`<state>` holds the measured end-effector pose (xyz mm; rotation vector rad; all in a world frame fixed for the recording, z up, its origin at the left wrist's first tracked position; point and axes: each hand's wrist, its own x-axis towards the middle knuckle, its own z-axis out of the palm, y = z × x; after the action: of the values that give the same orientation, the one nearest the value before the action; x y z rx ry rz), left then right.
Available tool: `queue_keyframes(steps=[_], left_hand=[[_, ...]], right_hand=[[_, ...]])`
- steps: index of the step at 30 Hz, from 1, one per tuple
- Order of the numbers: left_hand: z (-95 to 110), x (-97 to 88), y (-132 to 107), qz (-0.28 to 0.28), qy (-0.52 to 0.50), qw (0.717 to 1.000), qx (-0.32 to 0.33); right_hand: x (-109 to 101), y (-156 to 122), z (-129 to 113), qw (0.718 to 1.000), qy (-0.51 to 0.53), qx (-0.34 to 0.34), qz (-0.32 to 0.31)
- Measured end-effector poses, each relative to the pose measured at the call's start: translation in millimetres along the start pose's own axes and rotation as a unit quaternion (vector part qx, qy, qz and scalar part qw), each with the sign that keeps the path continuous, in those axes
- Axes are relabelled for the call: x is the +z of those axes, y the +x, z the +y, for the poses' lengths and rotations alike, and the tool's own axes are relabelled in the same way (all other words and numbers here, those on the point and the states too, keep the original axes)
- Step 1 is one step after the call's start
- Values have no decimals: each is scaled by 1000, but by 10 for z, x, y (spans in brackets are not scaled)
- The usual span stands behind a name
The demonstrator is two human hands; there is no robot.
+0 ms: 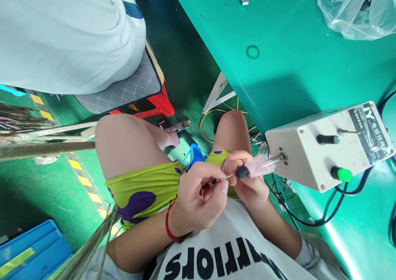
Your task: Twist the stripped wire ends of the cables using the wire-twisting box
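Green and red strands of a thin wire (223, 178) sit pinched between the thumb and forefinger of the left hand (198, 197), which is closed on it just above the person's lap. The right hand (247, 176) is wrapped shut around a clear sleeve with a black tip (251, 170), and the wire's end meets that tip. From the sleeve a metal shaft (274, 160) runs right into the face of a pale grey box (324, 148) that overhangs the near edge of a teal table (278, 44). A black knob (328, 139) and a green button (342, 174) stand on the same face, and black cables (328, 214) hang below it. To my eye the step wants the wire held straight in line with the shaft, strands kept together, fingertips back from the tip. Writing on the box's dark label (369, 131) is too small to read; the white shirt (222, 259) carries bold black letters, upside down and only partly in view. On the left wrist is a red string bracelet (168, 224). Far left, another person in white (62, 32) sits on a padded red stool (136, 94).
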<state>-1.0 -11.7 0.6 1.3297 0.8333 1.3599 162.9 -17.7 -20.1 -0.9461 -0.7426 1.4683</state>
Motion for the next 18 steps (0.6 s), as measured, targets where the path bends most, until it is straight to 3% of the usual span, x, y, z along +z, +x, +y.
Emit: queue_keyframes(steps=[18], left_hand=[[-18, -20, -29, 26, -20, 999, 8]], right_hand=[[62, -29, -120, 999, -12, -18, 31]])
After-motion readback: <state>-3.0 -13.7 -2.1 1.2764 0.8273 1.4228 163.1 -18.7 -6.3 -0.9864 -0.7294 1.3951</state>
